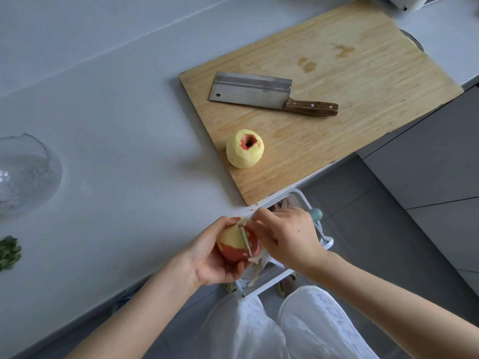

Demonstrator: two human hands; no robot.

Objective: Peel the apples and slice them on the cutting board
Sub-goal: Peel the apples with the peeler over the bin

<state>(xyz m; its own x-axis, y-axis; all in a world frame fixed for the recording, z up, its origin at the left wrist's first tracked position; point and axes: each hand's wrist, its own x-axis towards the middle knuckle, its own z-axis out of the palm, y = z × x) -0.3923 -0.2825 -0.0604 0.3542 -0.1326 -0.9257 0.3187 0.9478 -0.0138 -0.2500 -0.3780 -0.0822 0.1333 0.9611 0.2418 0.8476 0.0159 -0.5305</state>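
A: Head view, lower middle of the frame: why is the half-peeled apple (233, 246) held out past the counter (116, 125) edge?

B: Likely so the skin drops into the white waste bin (307, 203) below, where pale strips already lie. The left hand (207, 257) grips the apple, fingers curled over its top and thumb under it, which leaves one side free for the blade.

A: And the right hand (287, 237)?

B: It pinches the peeler (245, 240), fingers closed round its upper end. I cannot tell how the handle sits under the palm. The blade rests on the apple where bare flesh meets red skin.

A: Which way does that apple point?

B: Yellow flesh faces the upper left, red skin the bottom and right. The hand covers both ends, so the core axis is unclear. I'd judge it runs from fingertips to thumb, roughly along the blade, top to bottom of the frame.

A: The other one?

B: The peeled apple (245, 149) stands on the cutting board (350, 120) near its lower left corner, its hollow end with a red ring facing up and its axis about upright. Nearby the cleaver (251, 93) lies flat, long axis across the frame, handle to the right, handy for slicing.
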